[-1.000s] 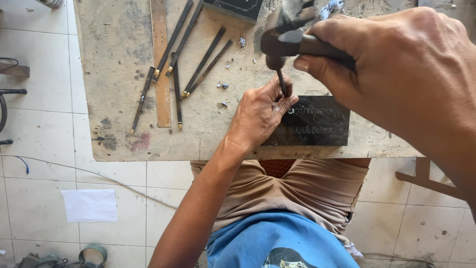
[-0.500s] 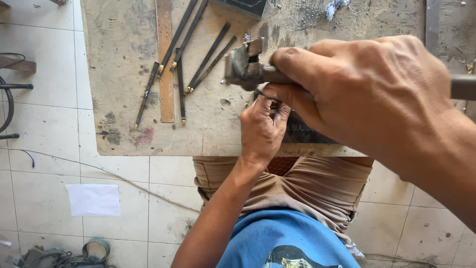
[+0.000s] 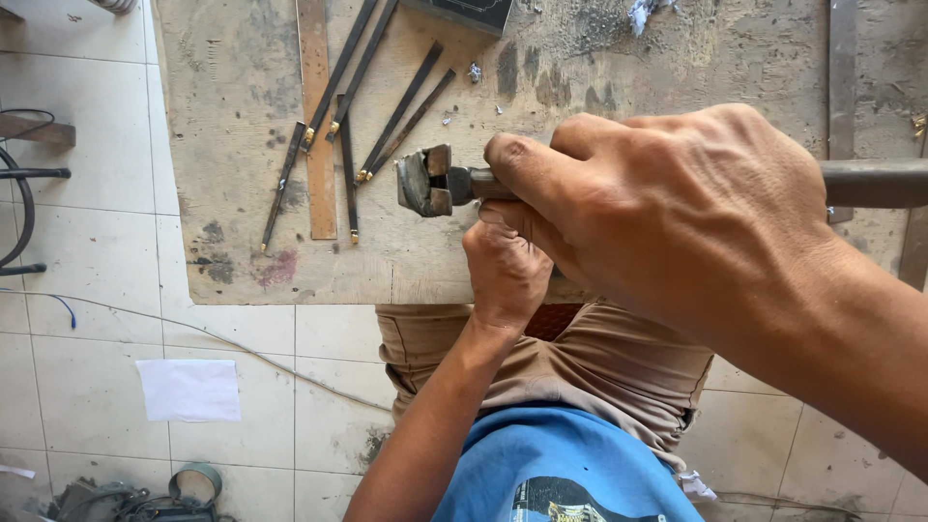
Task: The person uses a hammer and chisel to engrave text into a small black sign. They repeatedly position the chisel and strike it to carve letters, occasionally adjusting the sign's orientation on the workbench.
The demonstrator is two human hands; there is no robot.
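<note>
My right hand (image 3: pixel 677 213) is raised close to the camera and grips a hammer by its handle (image 3: pixel 870 184). The worn metal hammer head (image 3: pixel 425 181) points left, above the wooden table (image 3: pixel 242 242). My left hand (image 3: pixel 503 271) rests at the table's near edge, just under the hammer, with its fingers pinched together. The thin metal punch seen in it earlier is now hidden behind my right hand, as is the dark plate beneath it.
Several thin dark metal rods with brass tips (image 3: pixel 387 116) lie fanned out on the table beside a flat wooden strip (image 3: pixel 316 116). A dark plate (image 3: pixel 464 10) sits at the far edge. On the tiled floor lie a white sheet (image 3: pixel 188 390) and a thin cable (image 3: pixel 242 343).
My right hand has swung the hammer leftward and nearer the camera. It now covers the dark plate and the punch. My left hand has stayed at the table's edge.
</note>
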